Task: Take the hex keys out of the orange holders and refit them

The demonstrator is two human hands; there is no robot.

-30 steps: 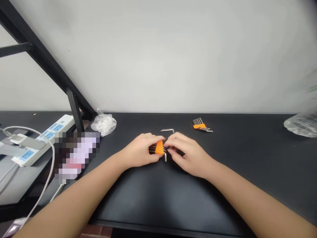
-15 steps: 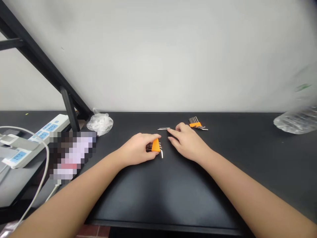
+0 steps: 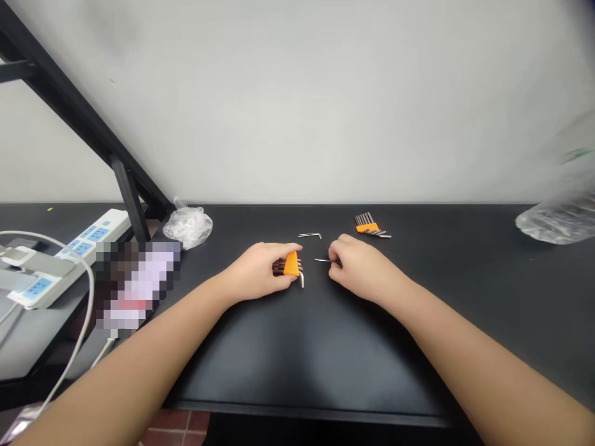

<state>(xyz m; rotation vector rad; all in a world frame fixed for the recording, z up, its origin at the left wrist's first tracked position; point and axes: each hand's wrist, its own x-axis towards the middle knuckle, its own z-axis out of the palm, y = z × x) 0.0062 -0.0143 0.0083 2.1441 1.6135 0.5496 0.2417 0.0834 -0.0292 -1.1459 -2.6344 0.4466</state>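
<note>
My left hand (image 3: 260, 271) grips an orange hex key holder (image 3: 291, 264) between thumb and fingers, low over the black table. Several hex keys sit in this holder, their bent ends pointing right. Just to the right, my right hand (image 3: 356, 266) is closed on a thin hex key (image 3: 321, 260), whose straight end sticks out leftward at the holder. Beyond both hands, loose hex keys (image 3: 310, 235) lie on the table. A second orange holder (image 3: 367, 228), filled with several hex keys, rests behind my right hand.
A crumpled clear plastic bag (image 3: 188, 227) lies at the back left, and another clear plastic wrapper (image 3: 555, 222) at the far right. On the left are a white power strip (image 3: 79, 251), a white cable (image 3: 88, 303), a blurred-out phone-like item (image 3: 139, 285) and a black metal frame (image 3: 127, 195).
My right hand has picked up one hex key from the loose ones at the back and drawn it nearer, towards the holder. The left hand keeps its hold.
</note>
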